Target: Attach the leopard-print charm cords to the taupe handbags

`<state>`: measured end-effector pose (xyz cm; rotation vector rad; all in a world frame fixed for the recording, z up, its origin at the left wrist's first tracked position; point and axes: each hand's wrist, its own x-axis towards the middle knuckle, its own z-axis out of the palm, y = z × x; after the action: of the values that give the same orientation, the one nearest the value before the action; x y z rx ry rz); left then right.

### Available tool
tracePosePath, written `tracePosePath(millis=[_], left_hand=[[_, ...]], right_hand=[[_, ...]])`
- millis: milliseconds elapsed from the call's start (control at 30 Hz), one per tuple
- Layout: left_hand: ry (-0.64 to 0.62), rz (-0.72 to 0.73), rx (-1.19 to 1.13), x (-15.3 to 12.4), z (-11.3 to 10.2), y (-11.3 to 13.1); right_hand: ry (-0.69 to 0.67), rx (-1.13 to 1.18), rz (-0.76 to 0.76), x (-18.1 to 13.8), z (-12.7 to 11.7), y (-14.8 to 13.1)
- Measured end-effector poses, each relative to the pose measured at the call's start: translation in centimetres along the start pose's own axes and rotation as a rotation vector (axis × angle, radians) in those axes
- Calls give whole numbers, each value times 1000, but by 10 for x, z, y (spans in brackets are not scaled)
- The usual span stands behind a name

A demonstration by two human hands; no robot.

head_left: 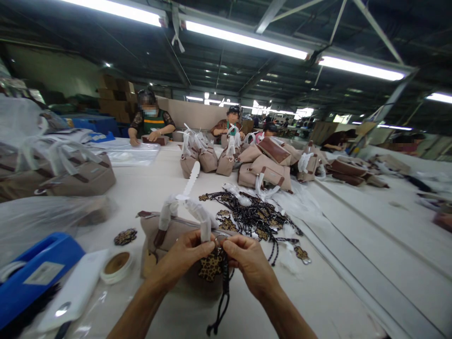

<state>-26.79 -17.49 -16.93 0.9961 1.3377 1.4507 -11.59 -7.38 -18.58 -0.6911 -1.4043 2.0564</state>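
Near the middle of view, in front of the beige bag [178, 229] on the tabletop [289, 303]: leopard-print charm [210, 267] with ring [220, 237] and black braided cord [225, 275]. Held at the ring from both sides: left hand [190, 252] with thumb and forefinger pressed together at the left edge, right hand [250, 263] pinching at the right edge. Cannot tell exactly where on the metal, for lack of a clear view behind the fingers. Could slip from the pinch, probably through thin metal and little room to grip. Could snag by the cord's loose loops on a finger or on the wrapped handle [202, 212] just behind. Could shift the bag with too hard a tug. If dropped, could tangle or get lost among the similar charms heaped [261, 221] beyond, to the right. Points downward in view, toward the wearer. Long axis close to vertical in view, from ring at top to cord ends below, curling left at the tip. Charm left of cord, patterned face toward the camera. For the bag: long axis roughly left to right, handles up.
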Motion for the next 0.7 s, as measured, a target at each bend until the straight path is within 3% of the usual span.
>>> tracePosePath(millis=[167,400,700], left_hand=[[99,47,38,4,7,0],[87,60,35,3,10,-4],[127,82,40,2,13,-2]], right_hand=[[-43,-24,-65,-5,6,-4],[-16,-6,-89,-11,26,-4],[-101,91,-97,-8,12,-8]])
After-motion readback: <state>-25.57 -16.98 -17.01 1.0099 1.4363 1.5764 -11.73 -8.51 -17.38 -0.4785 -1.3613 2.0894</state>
